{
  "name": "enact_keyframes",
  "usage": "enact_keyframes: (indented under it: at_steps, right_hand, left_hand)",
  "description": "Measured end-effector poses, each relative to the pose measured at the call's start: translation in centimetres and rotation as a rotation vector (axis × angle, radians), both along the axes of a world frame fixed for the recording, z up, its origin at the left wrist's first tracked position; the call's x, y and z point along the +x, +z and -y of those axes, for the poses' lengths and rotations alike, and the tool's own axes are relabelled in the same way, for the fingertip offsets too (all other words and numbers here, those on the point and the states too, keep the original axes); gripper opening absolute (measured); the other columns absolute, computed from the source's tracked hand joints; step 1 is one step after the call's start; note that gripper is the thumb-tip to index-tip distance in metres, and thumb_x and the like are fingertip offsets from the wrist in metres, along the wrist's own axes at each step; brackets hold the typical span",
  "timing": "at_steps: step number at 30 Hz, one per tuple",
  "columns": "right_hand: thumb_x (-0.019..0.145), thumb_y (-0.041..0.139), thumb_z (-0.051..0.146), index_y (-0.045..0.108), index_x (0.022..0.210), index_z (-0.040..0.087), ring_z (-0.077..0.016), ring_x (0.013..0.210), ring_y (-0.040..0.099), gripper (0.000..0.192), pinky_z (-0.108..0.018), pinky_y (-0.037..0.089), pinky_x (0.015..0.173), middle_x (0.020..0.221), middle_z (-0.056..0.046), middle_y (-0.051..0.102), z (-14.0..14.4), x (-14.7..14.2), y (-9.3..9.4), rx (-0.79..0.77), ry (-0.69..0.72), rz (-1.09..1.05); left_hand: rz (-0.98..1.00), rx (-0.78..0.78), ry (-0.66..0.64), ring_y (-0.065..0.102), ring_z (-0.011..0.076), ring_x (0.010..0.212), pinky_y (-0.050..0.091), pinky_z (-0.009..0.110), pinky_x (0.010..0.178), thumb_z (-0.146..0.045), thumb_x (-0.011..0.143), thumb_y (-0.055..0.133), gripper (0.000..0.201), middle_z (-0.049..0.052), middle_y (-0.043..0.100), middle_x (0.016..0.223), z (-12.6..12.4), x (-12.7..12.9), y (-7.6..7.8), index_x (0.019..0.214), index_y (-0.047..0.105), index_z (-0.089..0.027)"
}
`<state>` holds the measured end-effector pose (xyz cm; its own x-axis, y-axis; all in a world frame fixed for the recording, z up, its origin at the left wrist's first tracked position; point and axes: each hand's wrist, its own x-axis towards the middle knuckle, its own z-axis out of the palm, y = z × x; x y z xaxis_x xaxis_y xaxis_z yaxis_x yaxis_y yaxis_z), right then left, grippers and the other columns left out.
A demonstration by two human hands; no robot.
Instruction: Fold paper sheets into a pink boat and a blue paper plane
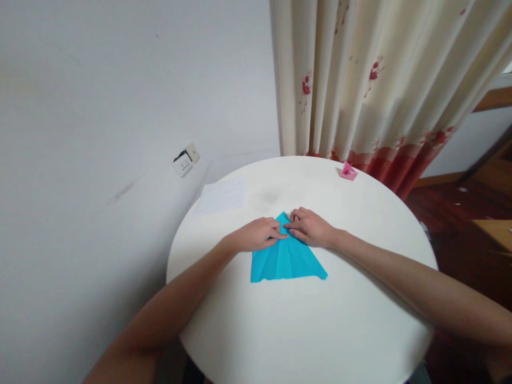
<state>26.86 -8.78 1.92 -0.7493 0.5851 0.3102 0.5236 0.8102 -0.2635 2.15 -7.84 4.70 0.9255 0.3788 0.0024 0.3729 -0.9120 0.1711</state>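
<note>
Both hands flat at mid-frame: left hand (259,234) and right hand (310,228) press fingertips onto the folded blue paper triangle (286,258). It lies on the round white worktop (304,330), with a small pink paper boat (348,171) sitting upper right.

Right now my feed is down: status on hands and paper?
Left hand and right hand pressing flat on blue folded paper, fingertips meeting near its tip. Paper lies on white round table. Nothing in the way.

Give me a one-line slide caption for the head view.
Both hands, left and right, press a folded blue paper on a round white table.
</note>
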Motion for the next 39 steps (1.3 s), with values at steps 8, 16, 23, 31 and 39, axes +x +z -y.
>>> enact_keyframes:
  at_steps: [8, 16, 23, 31, 39]
  right_hand:
    - [0.102, 0.046, 0.039, 0.069, 0.124, 0.025, -0.0235, 0.095, 0.054, 0.035, -0.037, 0.041, 0.084, 0.105, -0.010, 0.059, 0.3, -0.1, -0.2, 0.015, -0.006, 0.033]
    - [0.103, 0.044, 0.039, 0.069, 0.123, 0.026, -0.0227, 0.093, 0.054, 0.035, -0.037, 0.041, 0.084, 0.103, -0.010, 0.058, 0.3, -0.3, -0.3, 0.004, -0.015, 0.048]
    - [0.101, 0.047, 0.037, 0.070, 0.120, 0.028, -0.0233, 0.094, 0.054, 0.031, -0.036, 0.040, 0.083, 0.103, -0.009, 0.057, 0.4, -0.4, -0.3, 0.004, -0.027, 0.083]
    - [0.101, 0.048, 0.037, 0.066, 0.128, 0.031, -0.0234, 0.097, 0.052, 0.033, -0.035, 0.038, 0.082, 0.106, -0.009, 0.057, 0.3, -0.4, -0.6, 0.022, -0.037, 0.094]
    - [0.100, 0.050, 0.035, 0.067, 0.125, 0.031, -0.0226, 0.095, 0.051, 0.030, -0.034, 0.036, 0.079, 0.104, -0.008, 0.057, 0.3, -0.5, -0.6, 0.035, -0.037, 0.088]
  left_hand:
    - [0.028, 0.008, 0.010, 0.059, 0.0211, 0.090, 0.043, 0.031, 0.083, -0.026, 0.099, 0.052, 0.029, 0.006, 0.066, 0.093, 0.1, 0.1, -0.2, 0.120, 0.072, -0.030]
    - [0.033, 0.028, 0.017, 0.059, 0.0213, 0.092, 0.042, 0.033, 0.086, -0.026, 0.099, 0.054, 0.029, 0.005, 0.065, 0.093, -0.1, -0.2, -0.7, 0.120, 0.072, -0.031]
    - [0.112, -0.034, 0.095, 0.060, 0.0202, 0.098, 0.042, 0.033, 0.091, -0.025, 0.094, 0.061, 0.026, 0.004, 0.066, 0.101, -0.3, -0.1, -1.2, 0.115, 0.074, -0.033]
    - [0.172, -0.045, 0.144, 0.060, 0.0190, 0.099, 0.041, 0.031, 0.090, -0.033, 0.092, 0.068, 0.017, 0.002, 0.069, 0.104, -1.1, -0.4, -1.5, 0.106, 0.077, -0.029]
    - [0.111, -0.015, 0.067, 0.057, 0.0213, 0.106, 0.039, 0.035, 0.096, -0.033, 0.097, 0.060, 0.021, 0.004, 0.065, 0.111, -0.5, -0.5, -0.7, 0.112, 0.075, -0.033]
